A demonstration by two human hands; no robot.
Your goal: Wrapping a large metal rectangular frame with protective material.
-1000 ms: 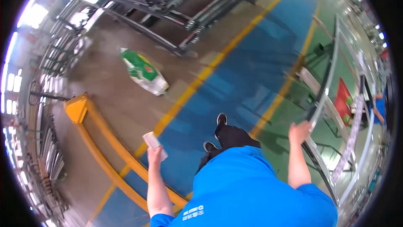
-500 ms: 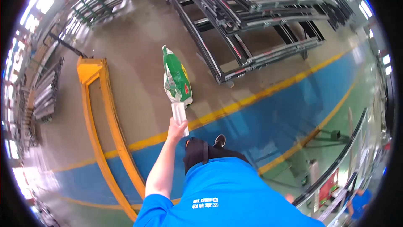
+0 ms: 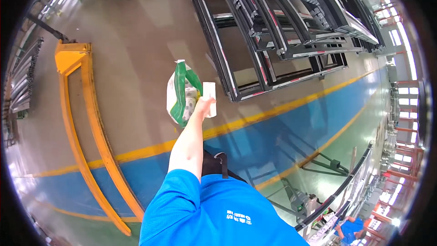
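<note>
My left hand (image 3: 204, 106) curled closed round a white block (image 3: 209, 89), long axis pointing up-view; my right hand I couldn't see.

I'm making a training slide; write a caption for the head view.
Left hand gripping a white rectangular block, with a green-and-white sack on the floor beyond.

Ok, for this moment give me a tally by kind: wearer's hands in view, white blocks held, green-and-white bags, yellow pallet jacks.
Left hand: 1
White block: 1
Bag: 1
Pallet jack: 1
Total: 4
</note>
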